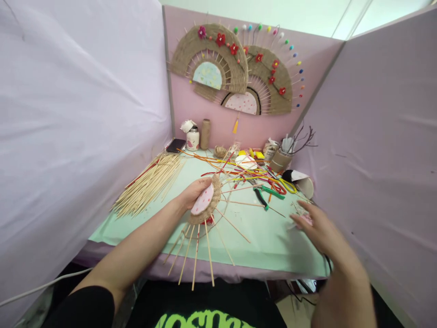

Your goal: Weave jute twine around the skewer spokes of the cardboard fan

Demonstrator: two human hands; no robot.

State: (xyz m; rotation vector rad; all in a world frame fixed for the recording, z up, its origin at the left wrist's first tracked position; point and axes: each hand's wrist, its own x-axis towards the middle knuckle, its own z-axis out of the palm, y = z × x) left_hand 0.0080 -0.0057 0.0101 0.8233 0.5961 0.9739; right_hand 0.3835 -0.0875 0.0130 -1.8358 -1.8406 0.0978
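My left hand (197, 191) is closed on a half-round fan piece (204, 200) by its straight side. The piece has a pink dotted centre, a woven twine band (215, 193) around the curve, and thin wooden sticks (195, 255) fanning outward. A loose strand of twine hangs among the sticks, and something red shows behind the band. My right hand (319, 228), somewhat blurred, is over the right side of the table, fingers apart, by a small pink item that it partly hides. Green-handled pliers (262, 198) lie between the hands.
A bundle of thin sticks (150, 184) lies at left. Coloured pipe cleaners (246, 173) and a green-handled tool (273, 192) lie mid-table. Behind stand a jar (192, 138), a twine spool (205, 134) and a twig holder (280, 160). Finished fans (235, 86) hang on the back panel.
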